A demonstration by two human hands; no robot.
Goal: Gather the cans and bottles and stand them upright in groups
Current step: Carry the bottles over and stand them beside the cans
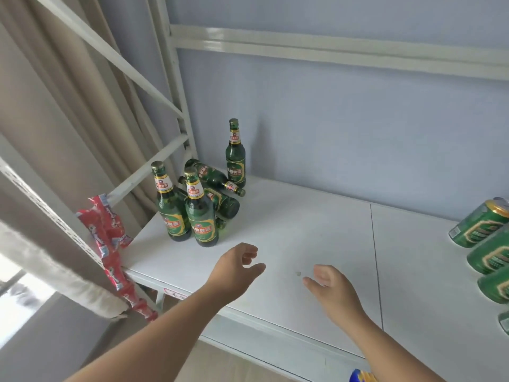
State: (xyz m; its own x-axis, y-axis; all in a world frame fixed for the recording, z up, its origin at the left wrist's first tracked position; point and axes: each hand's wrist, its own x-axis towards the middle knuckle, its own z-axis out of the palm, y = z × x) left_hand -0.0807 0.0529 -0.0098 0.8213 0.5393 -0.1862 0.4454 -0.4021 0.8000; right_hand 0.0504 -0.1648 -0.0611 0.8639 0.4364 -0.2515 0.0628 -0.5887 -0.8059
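Observation:
On the white shelf (303, 230) green beer bottles crowd the left end. Two bottles stand upright side by side at the front (171, 205) (201, 213). A third upright bottle (235, 155) stands farther back near the wall. Between them, several bottles lie on their sides in a pile (217, 180). Green cans (479, 224) lie on their sides at the right edge. My left hand (237, 268) hovers open just in front of the front bottles, holding nothing. My right hand (333, 290) hovers open over the shelf's middle, also holding nothing.
A white metal rack frame (176, 78) rises at the left with a diagonal brace. Beige curtains (55, 106) hang behind it. Red snack packets (110, 244) dangle from the shelf's left post. A pale blue wall backs the shelf. A blue and yellow object (360, 377) shows at the bottom edge.

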